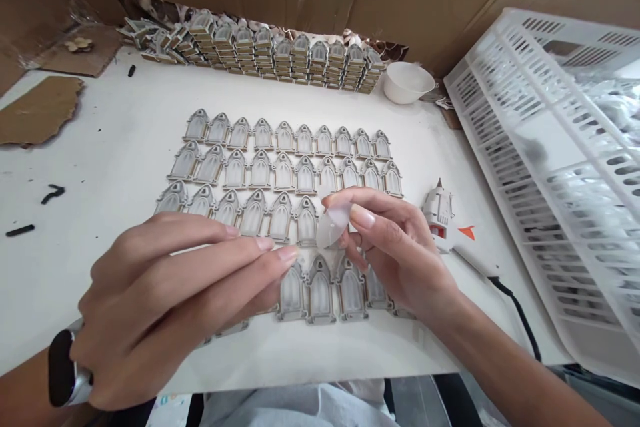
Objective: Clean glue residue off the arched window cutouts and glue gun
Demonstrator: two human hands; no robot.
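My right hand (400, 247) pinches a thin, translucent plastic piece (331, 227) with a curved edge between thumb and forefinger. My left hand (185, 287) is held out beside it, fingers stretched and nothing visible in them; its thumb is mostly hidden underneath. Below both hands, rows of small grey arched window-shaped pieces (283, 213) with pale centres and brown edges lie on the white table (125, 140). My hands cover part of the nearer rows.
Stacks of similar arched pieces (300, 60) line the back, beside a white bowl (409, 83). On the right are a white glue gun (440, 207) with a black cord and a white slatted basket (530, 167) holding plastic-wrapped items. Torn cardboard (40, 110) lies left.
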